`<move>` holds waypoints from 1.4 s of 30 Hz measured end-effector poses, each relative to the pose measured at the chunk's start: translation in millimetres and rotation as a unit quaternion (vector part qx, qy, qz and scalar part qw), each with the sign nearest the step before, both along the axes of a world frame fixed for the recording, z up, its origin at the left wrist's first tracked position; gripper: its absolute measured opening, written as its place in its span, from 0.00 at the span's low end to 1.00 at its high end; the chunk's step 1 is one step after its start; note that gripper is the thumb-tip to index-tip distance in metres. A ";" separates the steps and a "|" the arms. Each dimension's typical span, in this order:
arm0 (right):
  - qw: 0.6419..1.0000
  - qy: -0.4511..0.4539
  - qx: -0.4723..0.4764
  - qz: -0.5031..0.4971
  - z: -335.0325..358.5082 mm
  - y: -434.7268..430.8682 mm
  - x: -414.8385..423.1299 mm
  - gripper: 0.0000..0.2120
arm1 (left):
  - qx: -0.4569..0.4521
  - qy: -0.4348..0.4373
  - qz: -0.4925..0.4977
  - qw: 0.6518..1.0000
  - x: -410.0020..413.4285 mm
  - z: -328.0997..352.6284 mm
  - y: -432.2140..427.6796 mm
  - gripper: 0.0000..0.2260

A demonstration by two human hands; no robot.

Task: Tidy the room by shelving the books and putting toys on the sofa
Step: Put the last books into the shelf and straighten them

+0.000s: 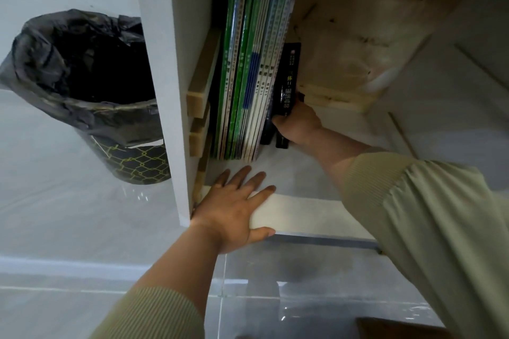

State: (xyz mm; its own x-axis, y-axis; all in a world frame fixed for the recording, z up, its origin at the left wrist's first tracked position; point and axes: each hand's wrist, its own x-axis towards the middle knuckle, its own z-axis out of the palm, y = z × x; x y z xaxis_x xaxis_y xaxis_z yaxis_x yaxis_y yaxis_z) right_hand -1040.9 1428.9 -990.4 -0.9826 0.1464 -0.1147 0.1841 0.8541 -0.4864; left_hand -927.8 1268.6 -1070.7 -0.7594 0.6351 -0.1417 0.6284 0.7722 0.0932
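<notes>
**Shelf check: both hands at the lower compartment**

Left hand (pixel 234 215): flat, fingers spread wide, resting on the front edge of the shelf (pixel 308 210), thumb under the lip.
Right hand (pixel 298 124): curled round one black book (pixel 289 77), which stands upright at centre frame against the right end of the row of thin books (pixel 248 77). The row's count is unreadable.
One lined bin (pixel 91 91) stands at left, outside the side panel.
Bare shelf board runs right of the black book.
</notes>
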 end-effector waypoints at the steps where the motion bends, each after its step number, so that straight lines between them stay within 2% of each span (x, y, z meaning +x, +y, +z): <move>1: 1.000 0.022 -0.011 -0.009 -2.0 1.9 2.5 0.23 | 0.001 0.000 0.000 1.000 0.5 -0.3 -0.1 0.35; 6: 0.988 0.124 -0.083 -0.040 -6.6 8.9 12.5 0.20 | 0.009 -0.010 0.002 1.000 1.4 -0.8 -1.7 0.35; 10: 0.976 0.203 -0.073 -0.027 -18.8 -6.1 13.6 0.21 | 0.013 -0.011 0.003 1.000 0.2 -0.8 -0.9 0.35; 17: 0.999 0.034 -0.015 0.027 -11.7 8.4 2.6 0.25 | 0.005 -0.019 0.001 1.000 0.1 -0.4 -1.4 0.35; 19: 0.998 -0.009 -0.027 0.060 -6.8 10.4 2.4 0.32 | 0.002 -0.018 0.000 1.000 0.0 0.6 -1.0 0.35; 21: 0.994 -0.049 -0.030 0.092 -7.3 9.9 0.3 0.45 | -0.002 -0.018 -0.002 1.000 -0.5 1.3 -1.1 0.34; 22: 0.994 -0.052 -0.019 0.094 -9.7 9.0 -1.2 0.47 | -0.004 -0.017 -0.001 1.000 -0.7 1.5 -1.0 0.34; 26: 1.000 -0.003 0.016 0.005 -22.2 -1.3 -5.0 0.34 | -0.004 -0.010 -0.002 1.000 -0.4 0.4 -0.6 0.34; 28: 1.000 0.013 0.004 -0.026 -27.1 -5.4 -5.4 0.31 | -0.004 -0.008 -0.001 1.000 -0.2 -0.5 -0.8 0.34; 36: 0.998 0.024 0.029 -0.050 -27.9 -8.0 -5.5 0.27 | 0.000 -0.010 0.002 1.000 0.2 -1.0 -0.4 0.35; 38: 0.999 0.023 0.025 -0.040 -27.6 -7.0 -2.2 0.28 | -0.006 -0.011 0.002 1.000 0.3 -1.4 -1.4 0.35; 42: 0.999 -0.041 -0.002 0.023 -14.8 5.5 10.2 0.34 | -0.011 -0.010 0.003 1.000 -2.8 -1.7 -1.3 0.34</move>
State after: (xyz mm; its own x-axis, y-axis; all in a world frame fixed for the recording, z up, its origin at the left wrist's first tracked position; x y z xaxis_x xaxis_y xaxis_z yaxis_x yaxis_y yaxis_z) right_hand -1030.7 1434.4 -1005.2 -0.9754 0.1004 -0.1965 0.1843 0.8603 -0.4753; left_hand -930.6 1267.3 -1072.4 -0.7597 0.6278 -0.1698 0.6227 0.7775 0.0883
